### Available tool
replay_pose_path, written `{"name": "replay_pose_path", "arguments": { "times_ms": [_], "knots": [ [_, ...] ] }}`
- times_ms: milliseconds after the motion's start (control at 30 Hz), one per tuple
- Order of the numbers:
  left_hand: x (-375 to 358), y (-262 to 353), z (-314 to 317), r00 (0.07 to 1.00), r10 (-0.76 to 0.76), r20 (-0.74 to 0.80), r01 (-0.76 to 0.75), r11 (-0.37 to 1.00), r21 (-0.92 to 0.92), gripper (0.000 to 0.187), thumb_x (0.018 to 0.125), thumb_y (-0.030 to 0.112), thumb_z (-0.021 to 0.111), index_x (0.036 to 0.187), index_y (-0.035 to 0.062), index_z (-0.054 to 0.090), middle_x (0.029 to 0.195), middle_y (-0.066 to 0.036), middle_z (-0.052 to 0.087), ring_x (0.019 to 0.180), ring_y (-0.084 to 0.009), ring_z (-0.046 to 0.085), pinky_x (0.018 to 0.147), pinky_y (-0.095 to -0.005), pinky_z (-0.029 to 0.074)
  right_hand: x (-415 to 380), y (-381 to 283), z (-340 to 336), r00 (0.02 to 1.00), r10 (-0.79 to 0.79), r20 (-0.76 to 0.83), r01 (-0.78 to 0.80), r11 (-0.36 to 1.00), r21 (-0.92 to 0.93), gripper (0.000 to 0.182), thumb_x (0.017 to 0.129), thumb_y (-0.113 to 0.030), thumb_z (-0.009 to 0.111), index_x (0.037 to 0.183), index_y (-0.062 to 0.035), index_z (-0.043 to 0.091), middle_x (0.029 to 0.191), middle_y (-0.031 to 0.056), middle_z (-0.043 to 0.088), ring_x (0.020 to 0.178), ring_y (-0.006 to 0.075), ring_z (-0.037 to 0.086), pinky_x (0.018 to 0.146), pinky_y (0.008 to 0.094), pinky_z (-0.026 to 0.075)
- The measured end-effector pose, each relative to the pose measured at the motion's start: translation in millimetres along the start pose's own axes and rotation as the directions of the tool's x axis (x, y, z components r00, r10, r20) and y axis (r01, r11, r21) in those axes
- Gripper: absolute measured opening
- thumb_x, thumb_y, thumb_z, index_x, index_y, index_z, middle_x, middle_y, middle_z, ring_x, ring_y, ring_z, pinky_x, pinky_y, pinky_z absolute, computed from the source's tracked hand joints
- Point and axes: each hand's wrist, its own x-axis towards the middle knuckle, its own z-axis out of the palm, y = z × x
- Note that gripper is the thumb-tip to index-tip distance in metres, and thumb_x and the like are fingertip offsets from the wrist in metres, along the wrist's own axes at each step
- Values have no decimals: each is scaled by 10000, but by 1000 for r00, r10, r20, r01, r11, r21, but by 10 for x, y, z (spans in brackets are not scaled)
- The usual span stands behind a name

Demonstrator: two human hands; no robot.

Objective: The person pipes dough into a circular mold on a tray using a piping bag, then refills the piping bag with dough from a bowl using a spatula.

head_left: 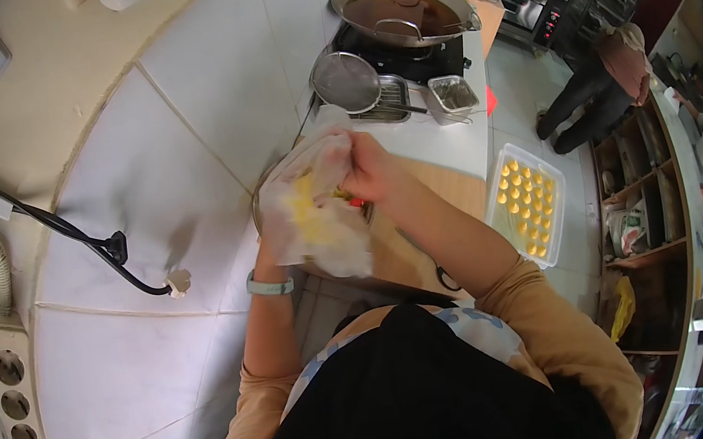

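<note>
Now the right hand (371, 167) pinches the top of a floppy bag (304, 213), with yellow showing through. It is up beside the wooden top (414, 251), left of the tray (563, 230) — the left hand is hidden, so I cannot tell its grip — and such floppy stuff seems to need gentle holding.

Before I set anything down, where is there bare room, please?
White countertop shows bare between the foil container and wooden surface; bare wood also shows beside your right forearm. It's crowded around the wok and strainer.
</note>
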Motion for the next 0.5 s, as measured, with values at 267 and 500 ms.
{"name": "replay_pose_path", "arguments": {
  "times_ms": [267,500],
  "knots": [
    [-65,-166,189,983,-4,182,-21,991,132,491,808,108,622,1253,-2,445,1169,-108,531,1039,-196,530,904,-293,417,16,-217,555,967,-188,-172,-122,250,-960,320,875,-163,554,1132,21,513,987,94,618,785,175,628,759,306,518],
    [129,699,916,970,153,191,-245,623,743,468,817,159,632,1229,13,465,1148,-88,528,1007,-151,536,850,-280,451,547,-386,-1079,991,0,131,94,-694,-714,443,827,-165,611,1247,-98,486,1102,71,581,961,152,563,831,251,448]
  ]
}}
